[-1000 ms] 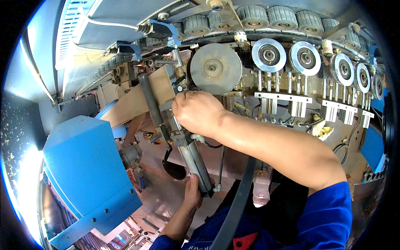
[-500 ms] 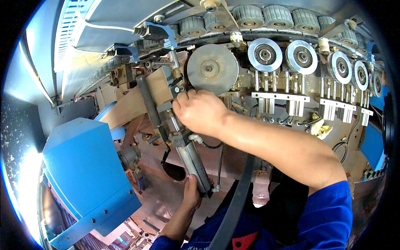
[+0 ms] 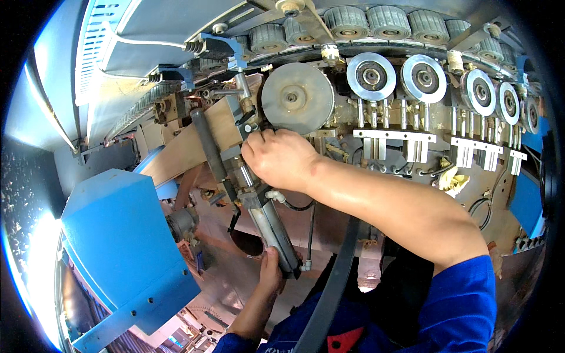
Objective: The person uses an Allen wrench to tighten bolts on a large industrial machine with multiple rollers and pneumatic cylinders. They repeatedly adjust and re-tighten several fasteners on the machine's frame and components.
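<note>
One cylinder [image 3: 272, 228] sits slanted below the disc [image 3: 297, 97], right of the blue cover [image 3: 123, 235]. Left hand [image 3: 271, 269]: holding the cylinder's lower end, thumb along its side, other fingers hidden behind. Right hand [image 3: 282, 159]: fingers curled beside the rod [image 3: 245, 175], by the disc's lower edge; from where I stand, I cannot tell what they grip.
</note>
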{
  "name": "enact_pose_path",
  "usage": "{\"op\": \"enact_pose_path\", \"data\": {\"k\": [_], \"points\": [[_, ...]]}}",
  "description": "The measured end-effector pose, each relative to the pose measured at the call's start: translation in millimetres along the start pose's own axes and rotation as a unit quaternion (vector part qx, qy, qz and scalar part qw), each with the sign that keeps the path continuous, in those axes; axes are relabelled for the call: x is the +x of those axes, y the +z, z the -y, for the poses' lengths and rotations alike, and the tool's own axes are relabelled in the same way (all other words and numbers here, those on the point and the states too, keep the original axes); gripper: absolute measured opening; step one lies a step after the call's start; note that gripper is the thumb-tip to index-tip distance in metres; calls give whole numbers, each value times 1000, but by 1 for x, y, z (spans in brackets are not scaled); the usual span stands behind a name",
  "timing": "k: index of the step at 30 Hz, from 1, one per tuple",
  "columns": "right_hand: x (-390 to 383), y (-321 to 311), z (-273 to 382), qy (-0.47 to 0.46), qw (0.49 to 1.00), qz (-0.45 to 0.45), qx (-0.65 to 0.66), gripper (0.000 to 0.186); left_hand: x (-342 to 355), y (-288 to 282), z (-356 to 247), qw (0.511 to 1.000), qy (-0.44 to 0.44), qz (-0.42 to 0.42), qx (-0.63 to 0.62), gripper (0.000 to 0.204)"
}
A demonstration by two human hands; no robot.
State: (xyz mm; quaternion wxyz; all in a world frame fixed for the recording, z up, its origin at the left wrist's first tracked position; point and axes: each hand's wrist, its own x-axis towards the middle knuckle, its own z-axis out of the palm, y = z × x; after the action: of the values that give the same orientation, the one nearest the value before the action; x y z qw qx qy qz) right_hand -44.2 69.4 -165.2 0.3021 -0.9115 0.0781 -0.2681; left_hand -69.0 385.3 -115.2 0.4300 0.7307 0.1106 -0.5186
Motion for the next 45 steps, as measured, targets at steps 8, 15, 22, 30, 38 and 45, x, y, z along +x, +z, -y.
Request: {"op": "enact_pose_path", "data": {"k": [8, 15, 22, 30, 38, 45], "points": [[-124, -45, -16, -92, 984, 140, 55, 15, 0, 3, 0, 999, 7, 9, -39, 72], [-255, -59, -35, 119, 990, 60, 51, 23, 6, -7, 13, 999, 8, 17, -46, 84], [-368, -56, -7, 271, 945, 167, 75, 22, 12, -15, 17, 997, 45, 70, 2, 80], [-442, -8, 54, 321, 914, 248, 8, 21, 5, -16, 13, 998, 32, 56, 18, 74], [-432, -8, 47, 322, 917, 233, 32, 22, 6, -20, 19, 997, 45, 56, 9, 75], [-426, -23, 48, 342, 916, 203, 46, 23, 10, -32, 18, 995, 41, 86, 43, 80]]}}
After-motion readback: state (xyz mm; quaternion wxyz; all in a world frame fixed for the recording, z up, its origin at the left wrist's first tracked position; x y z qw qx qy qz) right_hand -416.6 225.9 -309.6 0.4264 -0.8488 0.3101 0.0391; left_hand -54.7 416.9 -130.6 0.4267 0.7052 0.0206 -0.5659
